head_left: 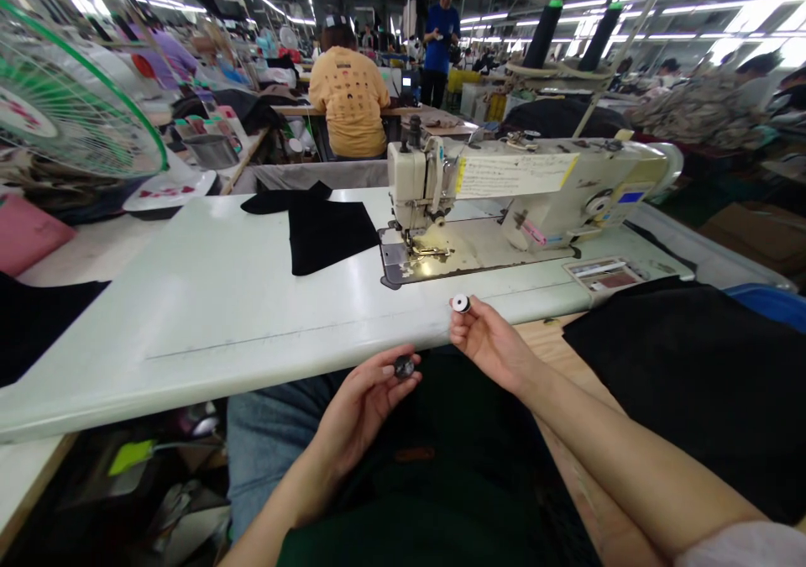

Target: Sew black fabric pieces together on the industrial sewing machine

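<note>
Between the fingertips of my right hand (488, 340) is a bobbin (461, 303) with a pale round face and dark thread at its rim. My left hand (362, 407), palm turned up, holds a small round dark metal bobbin case (404, 367) in its fingers. Both hands are over my lap, in front of the table's near edge, with the bobbin and the case apart. Beyond them stands the sewing machine (434, 181), its needle area over a worn metal bed plate (478, 252). Black fabric pieces (331, 235) lie left of the machine.
A larger black cloth (686, 382) covers the wood at right. At far left are a green-rimmed fan (81, 97) and another black cloth (38, 323). Thread cones (545, 34) stand behind the machine. A person in a yellow shirt (349, 97) sits beyond the table.
</note>
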A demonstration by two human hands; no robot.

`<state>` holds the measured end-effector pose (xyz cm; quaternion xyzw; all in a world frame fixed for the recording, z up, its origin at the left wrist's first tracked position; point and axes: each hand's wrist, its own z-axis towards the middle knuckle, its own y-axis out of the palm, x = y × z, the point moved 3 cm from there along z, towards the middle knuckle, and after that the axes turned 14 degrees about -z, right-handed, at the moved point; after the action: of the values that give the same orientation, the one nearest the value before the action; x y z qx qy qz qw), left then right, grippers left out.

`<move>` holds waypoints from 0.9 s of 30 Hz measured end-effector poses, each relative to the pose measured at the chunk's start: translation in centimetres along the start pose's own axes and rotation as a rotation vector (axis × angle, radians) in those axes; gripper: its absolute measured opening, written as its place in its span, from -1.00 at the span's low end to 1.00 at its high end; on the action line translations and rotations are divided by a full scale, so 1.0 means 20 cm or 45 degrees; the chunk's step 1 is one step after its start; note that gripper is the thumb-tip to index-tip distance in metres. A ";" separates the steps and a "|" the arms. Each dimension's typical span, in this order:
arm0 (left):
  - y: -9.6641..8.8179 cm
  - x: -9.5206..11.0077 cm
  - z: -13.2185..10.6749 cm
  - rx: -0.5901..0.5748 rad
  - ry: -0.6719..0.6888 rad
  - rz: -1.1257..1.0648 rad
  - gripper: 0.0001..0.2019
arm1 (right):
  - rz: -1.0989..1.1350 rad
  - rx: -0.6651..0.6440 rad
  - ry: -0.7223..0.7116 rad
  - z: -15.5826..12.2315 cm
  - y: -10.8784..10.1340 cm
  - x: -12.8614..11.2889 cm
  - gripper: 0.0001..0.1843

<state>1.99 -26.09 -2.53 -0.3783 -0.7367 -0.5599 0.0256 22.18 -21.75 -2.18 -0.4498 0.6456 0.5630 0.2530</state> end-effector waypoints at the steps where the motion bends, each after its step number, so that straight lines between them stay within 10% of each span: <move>1: 0.00 0.00 0.00 -0.005 -0.004 -0.012 -0.69 | -0.002 0.028 -0.038 0.01 -0.01 -0.03 -0.72; 9: 0.01 0.01 0.00 -0.046 -0.057 -0.092 -0.66 | -0.462 0.177 -0.400 -0.03 -0.03 -0.14 -0.76; 16: 0.01 -0.02 0.02 -0.075 0.005 -0.012 -0.73 | -1.520 -0.228 -0.669 -0.17 0.14 -0.02 -0.76; 27: 0.01 -0.04 0.02 0.003 0.169 0.231 -0.68 | -1.890 -0.268 -1.110 -0.18 0.15 0.01 -0.76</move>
<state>2.81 -26.15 -2.83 -0.4055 -0.6967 -0.5783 0.1254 20.04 -25.40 -0.01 -0.5199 -0.0247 0.4313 0.7369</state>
